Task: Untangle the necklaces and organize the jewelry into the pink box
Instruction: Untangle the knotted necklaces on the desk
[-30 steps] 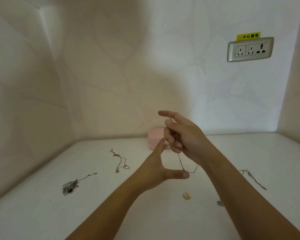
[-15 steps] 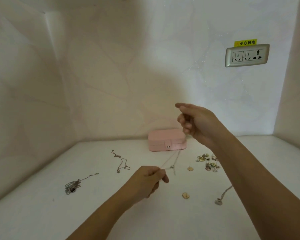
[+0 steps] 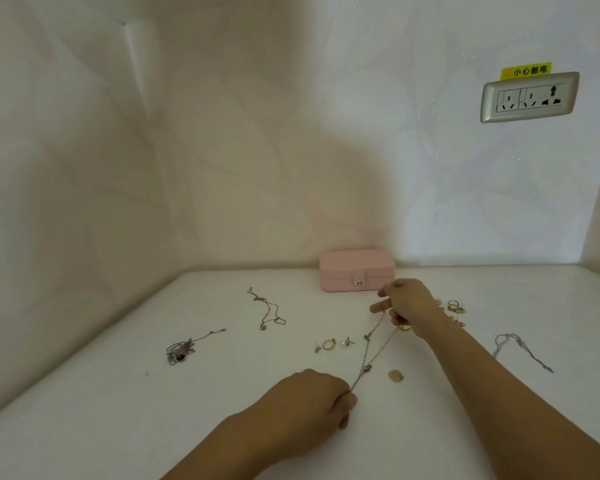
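Observation:
A thin silver necklace (image 3: 370, 351) is stretched in two strands between my hands, low over the white table (image 3: 118, 393). My left hand (image 3: 312, 400) pinches its near end. My right hand (image 3: 404, 303) holds the far end beside the closed pink box (image 3: 355, 270) at the back wall. Another necklace (image 3: 266, 308) lies loose left of the box, a tangled one (image 3: 182, 349) sits further left, and a third (image 3: 520, 348) lies at the right.
A gold ring (image 3: 328, 344) and small earrings (image 3: 347, 341) lie left of the stretched chain. A small gold piece (image 3: 395, 375) sits right of it. A cluster of rings (image 3: 453, 306) lies behind my right wrist. A wall socket (image 3: 529, 97) is up right.
Both hands have come down toward the table. The right hand dropped from mid-air to beside the pink box, and the necklace now stretches straight between the hands. The view tilted down.

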